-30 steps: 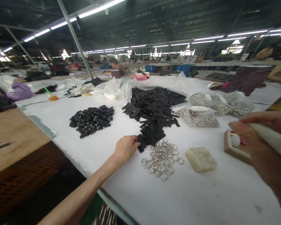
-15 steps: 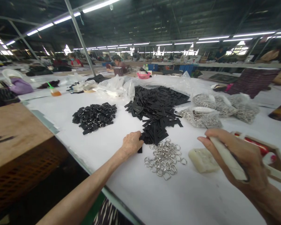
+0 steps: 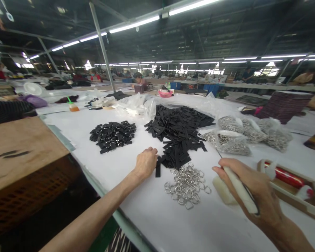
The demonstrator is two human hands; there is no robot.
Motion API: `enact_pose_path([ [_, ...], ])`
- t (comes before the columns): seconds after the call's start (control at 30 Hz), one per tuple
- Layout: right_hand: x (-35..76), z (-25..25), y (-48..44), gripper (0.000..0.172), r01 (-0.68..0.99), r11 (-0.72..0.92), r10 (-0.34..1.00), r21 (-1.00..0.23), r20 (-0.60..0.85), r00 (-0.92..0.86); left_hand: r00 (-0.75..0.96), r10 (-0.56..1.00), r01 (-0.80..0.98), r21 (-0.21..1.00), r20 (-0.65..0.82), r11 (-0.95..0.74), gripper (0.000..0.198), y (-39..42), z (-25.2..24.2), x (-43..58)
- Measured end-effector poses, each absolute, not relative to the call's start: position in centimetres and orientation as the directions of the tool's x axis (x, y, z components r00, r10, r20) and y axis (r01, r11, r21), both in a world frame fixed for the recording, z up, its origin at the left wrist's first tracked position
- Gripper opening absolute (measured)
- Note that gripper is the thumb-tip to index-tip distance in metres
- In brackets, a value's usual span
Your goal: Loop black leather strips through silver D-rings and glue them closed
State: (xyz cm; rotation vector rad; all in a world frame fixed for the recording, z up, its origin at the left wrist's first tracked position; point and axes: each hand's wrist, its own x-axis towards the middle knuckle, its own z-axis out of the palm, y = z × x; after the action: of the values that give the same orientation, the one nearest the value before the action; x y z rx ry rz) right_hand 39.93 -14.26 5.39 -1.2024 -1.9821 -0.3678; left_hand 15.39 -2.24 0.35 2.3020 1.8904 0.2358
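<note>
My left hand [image 3: 146, 163] rests low over the white table, fingers curled; its fingertips are turned away, so anything between them is hidden. Just right of it lies a black strip [image 3: 158, 169] at the edge of a large heap of black strips [image 3: 182, 120]. My right hand [image 3: 252, 187] is wrapped round the pale handle of an awl [image 3: 237, 185], whose thin metal shaft points up and left. Between my hands lies a pile of silver D-rings [image 3: 186, 185]. A whitish block [image 3: 224, 190] sits beside my right hand, partly covered by it.
Black strip loops with rings [image 3: 112, 135] form a pile at the left. Clear bags of metal rings [image 3: 233, 142] stand at the right, behind a cardboard box [image 3: 291, 201] holding a red roll [image 3: 288, 176]. A wooden board on a crate [image 3: 23, 150] adjoins the table's left edge.
The view has tilted up a little. My left hand has moved slightly away from the black strip beside it. My right hand has shifted left with the awl, covering part of the block.
</note>
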Motion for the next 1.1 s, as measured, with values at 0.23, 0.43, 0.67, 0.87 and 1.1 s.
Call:
enact_pose_path([
  [0.23,39.4,4.8,-14.3,0.01,0.843,0.519,0.646,-0.14,0.711,-0.279,0.211,0.975,0.867,0.474,-0.066,-0.156,0.017,-1.3,-0.4,15.9],
  [0.43,43.4,7.1,-14.5,0.015,0.848,0.301,0.637,-0.436,0.753,0.161,0.331,0.928,0.553,0.832,-0.172,-0.043,0.015,-0.9,1.0,14.6],
  [0.67,48.6,9.6,-14.4,0.011,0.663,0.113,0.471,-0.74,0.627,0.62,0.555,0.8,0.113,0.973,-0.229,0.2,0.021,-3.4,1.8,19.0],
  [0.87,44.4,6.5,-15.0,0.014,0.661,0.208,0.743,-0.721,0.556,0.372,0.586,0.76,-0.091,0.909,-0.281,0.407,0.01,-4.5,2.4,23.3],
  [1.1,39.6,0.5,-15.1,0.005,0.781,0.139,0.952,-0.608,0.299,0.064,0.468,0.856,-0.219,0.909,-0.22,0.354,0.008,-3.6,1.1,25.0],
])
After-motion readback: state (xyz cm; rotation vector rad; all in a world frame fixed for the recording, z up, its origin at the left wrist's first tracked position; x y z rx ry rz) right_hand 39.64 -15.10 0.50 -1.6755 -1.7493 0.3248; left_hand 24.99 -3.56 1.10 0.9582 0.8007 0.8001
